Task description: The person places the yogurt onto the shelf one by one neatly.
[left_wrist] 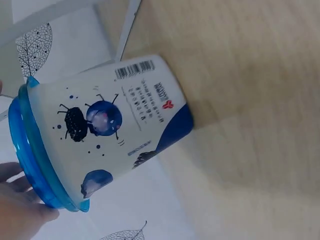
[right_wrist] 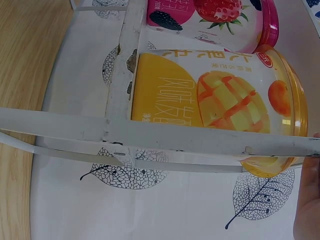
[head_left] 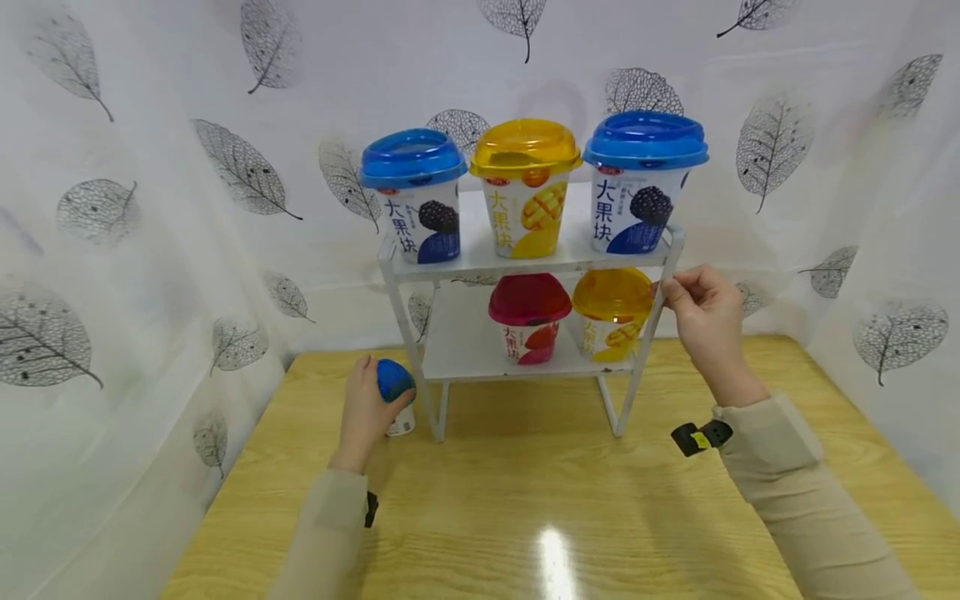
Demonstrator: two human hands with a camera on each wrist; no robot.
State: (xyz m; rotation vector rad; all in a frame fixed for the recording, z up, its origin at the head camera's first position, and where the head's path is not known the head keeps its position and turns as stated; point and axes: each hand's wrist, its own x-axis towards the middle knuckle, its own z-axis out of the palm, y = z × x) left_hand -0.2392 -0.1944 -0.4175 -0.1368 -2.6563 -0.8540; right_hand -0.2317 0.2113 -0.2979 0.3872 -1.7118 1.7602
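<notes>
My left hand (head_left: 367, 412) grips a yogurt cup by its blue lid (head_left: 394, 381), left of the white two-tier rack (head_left: 525, 377). The left wrist view shows the cup's white side (left_wrist: 107, 117) with a barcode and berry pictures; whether its base touches the table cannot be told. My right hand (head_left: 708, 321) pinches the rack's right post, beside the yellow-lidded mango cup (head_left: 611, 312) on the lower shelf. Left of that cup stands a red-lidded strawberry cup (head_left: 529, 321). On the upper shelf are a blue-lidded cup (head_left: 420, 208), a yellow-lidded cup (head_left: 528, 196) and another blue-lidded cup (head_left: 637, 192).
The rack stands on a wooden table (head_left: 480, 517) near its back edge. A pale curtain (head_left: 150, 150) printed with leaves hangs behind and on both sides. Each wrist wears a black strap, the right one's mount (head_left: 701, 437) bearing a yellow mark.
</notes>
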